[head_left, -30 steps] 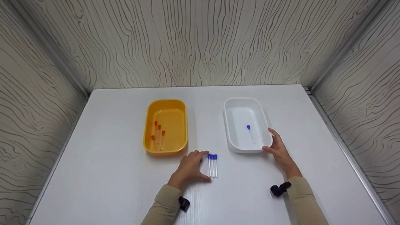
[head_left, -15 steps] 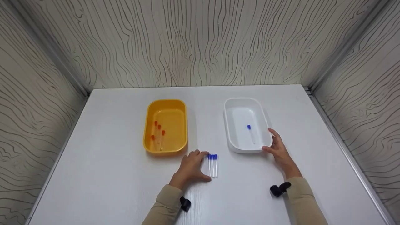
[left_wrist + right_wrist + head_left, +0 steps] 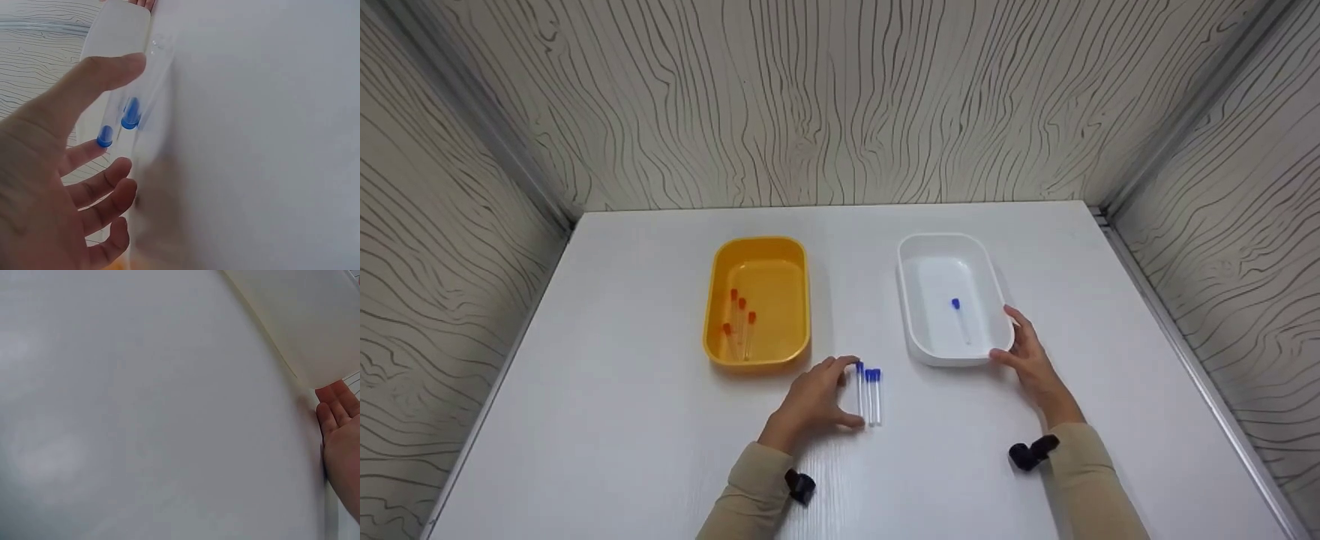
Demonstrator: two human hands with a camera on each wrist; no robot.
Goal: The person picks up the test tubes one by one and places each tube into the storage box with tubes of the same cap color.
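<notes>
My left hand point(image 3: 812, 397) pinches a clear blue-capped test tube point(image 3: 859, 390) end to end, with the thumb at its bottom and the index finger at its cap. Two more blue-capped test tubes point(image 3: 874, 401) lie side by side on the table just right of it. In the left wrist view the pinched tube's blue cap point(image 3: 104, 135) meets the index fingertip; the other fingers are loosely bent. My right hand point(image 3: 1035, 371) grips the near right corner of a white bin point(image 3: 934, 281), thumb on the near rim, fingers along the side. One blue-capped tube point(image 3: 961, 321) lies inside that bin.
A yellow bin point(image 3: 776, 300) stands to the left, with several red-capped tubes point(image 3: 741, 322) in it. Both bins sit on a white table point(image 3: 645, 420), closed in at the back and sides by wood-grain patterned panels point(image 3: 825, 105).
The leftmost blue-capped tube has come slightly up and away from the two beside it, held by my left hand. My right hand stays at the white bin's corner.
</notes>
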